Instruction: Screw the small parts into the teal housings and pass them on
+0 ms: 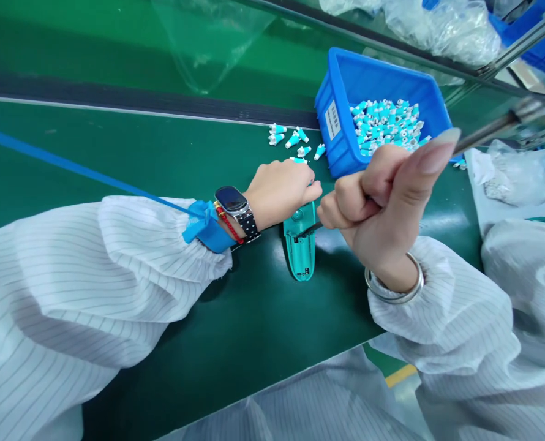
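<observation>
My left hand (281, 191) is closed at the upper end of a teal plastic housing (301, 260), holding it against the green table. Most of its fingers are hidden behind the knuckles. Small dark parts show inside the housing's open shell. My right hand (378, 208) is closed around a slim rod-like tool (313, 228), its thumb pointing up and to the right. The tool's dark tip reaches into the middle of the housing. A metal length runs beyond the thumb to the upper right, and I cannot tell the tool's exact kind.
Behind my hands stands a blue bin (346, 141) full of small teal-and-white parts (387, 125). Several loose ones (293, 139) lie left of it. A blue strap (79, 165) stretches from my left wrist. Clear plastic bags (520, 171) and another person's sleeve (525, 257) are at right.
</observation>
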A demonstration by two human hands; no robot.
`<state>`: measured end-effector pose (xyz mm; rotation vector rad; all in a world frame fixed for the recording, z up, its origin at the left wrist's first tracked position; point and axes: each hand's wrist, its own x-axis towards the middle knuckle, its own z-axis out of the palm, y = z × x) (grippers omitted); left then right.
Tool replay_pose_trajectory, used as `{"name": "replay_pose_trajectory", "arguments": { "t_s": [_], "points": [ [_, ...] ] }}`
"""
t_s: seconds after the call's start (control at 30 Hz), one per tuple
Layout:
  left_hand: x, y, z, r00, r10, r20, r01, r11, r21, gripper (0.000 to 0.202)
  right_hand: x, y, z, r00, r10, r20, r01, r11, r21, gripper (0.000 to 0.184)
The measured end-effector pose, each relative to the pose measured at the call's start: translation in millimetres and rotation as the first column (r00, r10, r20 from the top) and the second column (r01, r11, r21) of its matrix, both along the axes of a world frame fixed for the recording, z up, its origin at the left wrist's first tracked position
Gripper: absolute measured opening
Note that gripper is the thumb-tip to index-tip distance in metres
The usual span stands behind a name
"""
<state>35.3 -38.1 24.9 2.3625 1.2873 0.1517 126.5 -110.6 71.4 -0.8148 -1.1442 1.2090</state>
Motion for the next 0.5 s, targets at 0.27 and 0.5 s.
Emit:
{"name": "replay_pose_trajectory", "arguments": {
  "t_s": [0.27,0.5],
  "points": [
    [0.4,1.5,2.2,0.999,-0.003,-0.034,0.003,1.000,0.008,0.029,-0.7,-2.2,-5.6,0.995,-0.057,0.079,0.053,0.997,0.055,0.056],
    [0.0,2.5,2.0,1.000,-0.013,-0.029,0.013,1.000,0.022,0.035,6.9,0.2,2.6,0.999,0.027,-0.043,-0.024,0.997,0.076,0.051]
  ]
}}
